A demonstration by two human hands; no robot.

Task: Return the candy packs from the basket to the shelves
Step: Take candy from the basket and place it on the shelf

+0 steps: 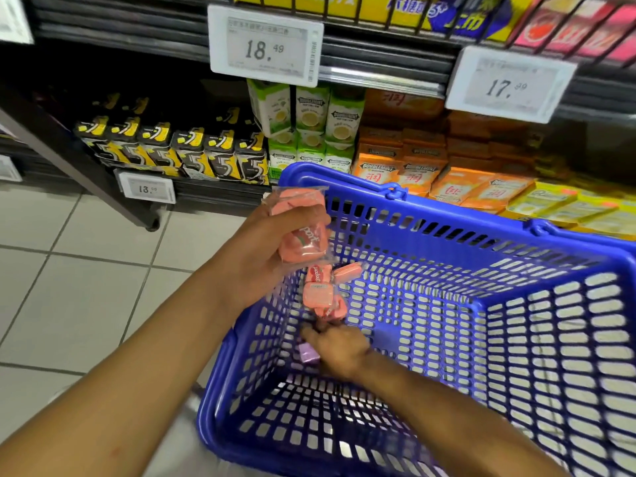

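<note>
A blue plastic basket (481,242) stands in front of the candy shelves. My left hand (268,249) grips a clear-wrapped pink candy pack (303,232) above the basket's left rim. Several more pink packs (321,290) lie in the basket's far left corner. A small purple pack (308,352) lies near them on the basket floor. My right hand (339,346) reaches down into the basket, its fingers at the pink packs; whether it holds one is hidden.
Behind the basket, the lower shelf carries black-and-yellow gum boxes (192,153), green gum packs (309,129) and orange packs (430,166). Price tags (266,46) hang on the upper shelf edge. Grey floor tiles (69,270) lie to the left.
</note>
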